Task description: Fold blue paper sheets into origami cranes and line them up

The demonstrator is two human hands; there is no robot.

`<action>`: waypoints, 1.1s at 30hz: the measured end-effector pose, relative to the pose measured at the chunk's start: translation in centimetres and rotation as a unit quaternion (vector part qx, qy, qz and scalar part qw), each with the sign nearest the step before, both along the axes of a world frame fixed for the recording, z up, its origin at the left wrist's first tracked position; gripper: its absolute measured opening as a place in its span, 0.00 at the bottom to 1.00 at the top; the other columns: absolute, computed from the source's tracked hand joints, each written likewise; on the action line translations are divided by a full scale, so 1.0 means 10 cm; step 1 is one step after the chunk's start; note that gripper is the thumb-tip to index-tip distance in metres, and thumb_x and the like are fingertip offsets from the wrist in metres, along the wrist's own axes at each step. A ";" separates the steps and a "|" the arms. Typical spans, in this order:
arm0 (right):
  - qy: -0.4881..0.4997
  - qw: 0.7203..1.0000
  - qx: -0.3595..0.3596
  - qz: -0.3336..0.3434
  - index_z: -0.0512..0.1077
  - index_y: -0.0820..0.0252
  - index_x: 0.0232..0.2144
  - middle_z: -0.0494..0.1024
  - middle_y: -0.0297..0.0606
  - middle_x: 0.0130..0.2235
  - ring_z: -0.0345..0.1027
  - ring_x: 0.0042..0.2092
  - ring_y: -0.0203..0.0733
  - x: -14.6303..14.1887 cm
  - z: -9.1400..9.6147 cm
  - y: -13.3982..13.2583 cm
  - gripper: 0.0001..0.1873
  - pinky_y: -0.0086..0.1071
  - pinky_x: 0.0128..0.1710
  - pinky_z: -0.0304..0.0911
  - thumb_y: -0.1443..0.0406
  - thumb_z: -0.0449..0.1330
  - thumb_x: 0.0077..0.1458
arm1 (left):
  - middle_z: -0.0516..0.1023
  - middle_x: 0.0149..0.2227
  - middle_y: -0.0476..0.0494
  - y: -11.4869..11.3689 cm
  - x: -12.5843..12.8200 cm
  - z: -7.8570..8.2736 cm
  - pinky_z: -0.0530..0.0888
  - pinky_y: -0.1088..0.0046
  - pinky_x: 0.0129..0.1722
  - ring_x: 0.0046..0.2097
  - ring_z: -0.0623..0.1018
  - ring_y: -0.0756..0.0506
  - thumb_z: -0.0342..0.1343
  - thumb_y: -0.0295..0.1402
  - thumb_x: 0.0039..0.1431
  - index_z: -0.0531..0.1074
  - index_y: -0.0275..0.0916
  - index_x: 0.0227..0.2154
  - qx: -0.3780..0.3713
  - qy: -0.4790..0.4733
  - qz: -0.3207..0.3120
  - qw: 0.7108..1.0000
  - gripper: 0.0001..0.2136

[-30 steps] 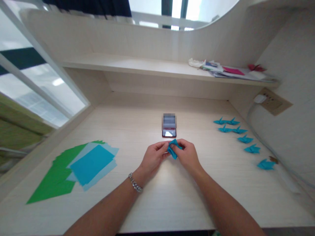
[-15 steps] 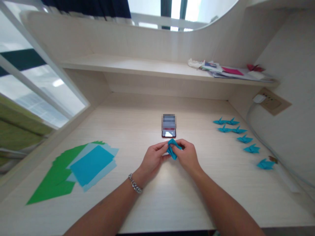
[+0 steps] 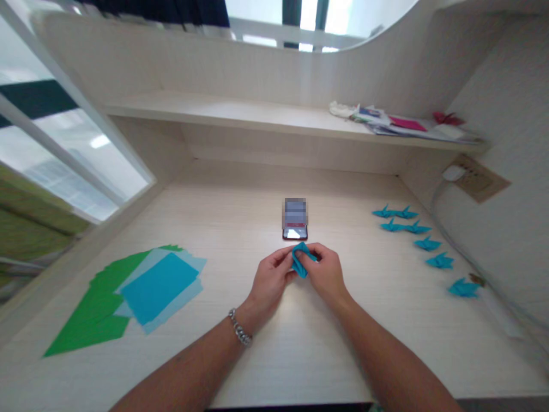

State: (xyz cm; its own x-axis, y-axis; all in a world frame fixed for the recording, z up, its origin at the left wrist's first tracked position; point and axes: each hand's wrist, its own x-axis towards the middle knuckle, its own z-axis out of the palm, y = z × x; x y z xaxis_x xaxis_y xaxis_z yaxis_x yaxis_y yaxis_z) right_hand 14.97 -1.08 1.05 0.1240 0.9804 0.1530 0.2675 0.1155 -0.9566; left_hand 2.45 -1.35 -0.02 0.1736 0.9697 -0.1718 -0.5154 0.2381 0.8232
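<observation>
Both my hands meet at the middle of the pale wooden desk [image 3: 274,343], pinching a small folded piece of blue paper [image 3: 301,258]. My left hand [image 3: 271,280], with a metal bracelet at the wrist, grips its left side with closed fingers. My right hand [image 3: 326,272] grips its right side, fingers curled over it. A phone [image 3: 295,220] lies on the desk just beyond the paper. Much of the folded paper is hidden between my fingers.
Flat sheets of blue paper [image 3: 159,286] lie on green sheets [image 3: 90,317] at the left. Several folded blue paper cranes [image 3: 426,243] line the right side. A shelf [image 3: 240,114] above holds papers [image 3: 398,125]. A wall socket [image 3: 476,178] with a cable is at the right.
My hands have stayed together on the folded blue paper, with only small finger shifts. My left forearm has moved slightly right.
</observation>
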 end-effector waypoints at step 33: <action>0.051 0.997 -0.037 0.054 0.76 0.62 0.34 0.80 0.40 0.32 0.73 0.33 0.43 0.07 -0.09 0.04 0.10 0.33 0.32 0.68 0.62 0.62 0.49 | 0.80 0.36 0.38 0.09 -0.12 -0.02 0.73 0.69 0.38 0.36 0.77 0.45 0.64 0.33 0.49 0.78 0.34 0.39 0.047 0.103 -0.027 0.993 0.14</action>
State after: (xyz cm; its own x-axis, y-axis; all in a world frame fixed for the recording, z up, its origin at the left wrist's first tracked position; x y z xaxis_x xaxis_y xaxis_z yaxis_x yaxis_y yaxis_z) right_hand 15.72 -0.69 0.14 0.0286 0.9970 0.0718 0.1589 0.0663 -0.9851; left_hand 1.25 -0.42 -0.21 0.1963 0.9735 -0.1177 -0.3224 0.1774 0.9298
